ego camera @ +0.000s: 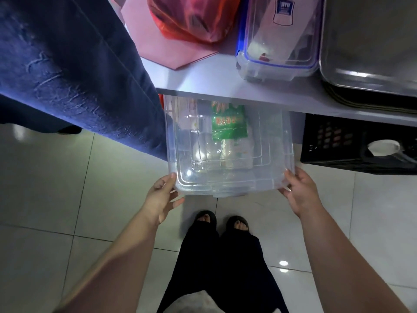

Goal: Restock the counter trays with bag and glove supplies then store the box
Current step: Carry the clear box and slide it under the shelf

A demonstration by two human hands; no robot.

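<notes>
A clear plastic storage box (268,159) with its lid on sits half under the white counter (209,80), its near end sticking out over the tiled floor. Inside it I see a green packet (228,122) and pale supplies. My left hand (161,196) holds the box's near left corner, thumb on the lid edge. The near right corner is gripped by my right hand (299,193).
On the counter stand a red plastic bag (191,16), a clear blue-rimmed container (279,41) and a steel tray (370,48). A black crate (334,141) sits under the counter to the right. A person in dark blue cloth (67,64) stands left. My feet (222,222) are below.
</notes>
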